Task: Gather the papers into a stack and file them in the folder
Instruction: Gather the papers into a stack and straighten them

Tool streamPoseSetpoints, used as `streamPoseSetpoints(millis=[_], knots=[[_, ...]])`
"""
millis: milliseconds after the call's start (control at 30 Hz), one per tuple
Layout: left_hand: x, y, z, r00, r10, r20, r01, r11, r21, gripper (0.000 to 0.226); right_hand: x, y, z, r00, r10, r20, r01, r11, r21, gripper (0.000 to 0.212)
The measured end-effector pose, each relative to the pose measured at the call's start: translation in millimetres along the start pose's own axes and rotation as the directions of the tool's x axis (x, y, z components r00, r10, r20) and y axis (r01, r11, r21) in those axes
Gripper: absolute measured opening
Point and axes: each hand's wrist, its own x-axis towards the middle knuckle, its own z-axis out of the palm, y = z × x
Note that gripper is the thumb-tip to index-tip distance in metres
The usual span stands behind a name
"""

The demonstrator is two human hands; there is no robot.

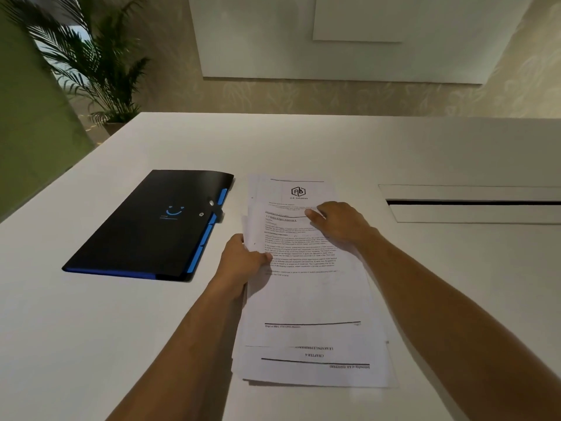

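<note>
A loose pile of printed white papers lies on the white table, its sheets not squared up; one lower sheet sticks out at the near end, turned upside down. My left hand pinches the pile's left edge, thumb on top. My right hand rests flat on the top sheet near its upper right, fingers spread. A black folder with blue tabs and a blue smiley lies shut to the left of the papers, held by a button clasp.
A long cable slot with a recessed lid is cut into the table at the right. A potted palm stands on the floor beyond the table's far left corner. A white wall panel hangs behind.
</note>
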Motion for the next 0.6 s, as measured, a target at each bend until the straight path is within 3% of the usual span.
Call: streamPoseSetpoints(millis=[233, 367, 433, 500, 600], knots=[[0, 14, 2, 0.997, -0.014, 0.073, 0.019, 0.998, -0.067, 0.037, -10, 5, 0, 0.999, 0.015, 0.04, -0.02, 0.99, 0.138, 0.068], [-4, 19, 1, 0.995, 0.009, 0.099, -0.002, 0.997, -0.074, 0.041, -22, 1, -5, 0.988, 0.067, 0.136, -0.111, 0.933, 0.343, 0.068], [-6, 19, 0, 0.996, 0.027, 0.084, -0.021, 0.997, -0.075, 0.042, -30, 3, -6, 0.985, 0.154, 0.08, -0.173, 0.901, 0.399, 0.073], [-10, 20, 0, 0.995, 0.06, 0.085, -0.051, 0.993, -0.106, 0.041, -38, 4, -9, 0.943, 0.332, -0.011, -0.287, 0.831, 0.477, 0.078], [-19, 26, -1, 0.99, 0.094, 0.105, -0.066, 0.967, -0.247, 0.043, -51, 8, -18, 0.835, 0.55, 0.0, -0.41, 0.623, 0.666, 0.085]])
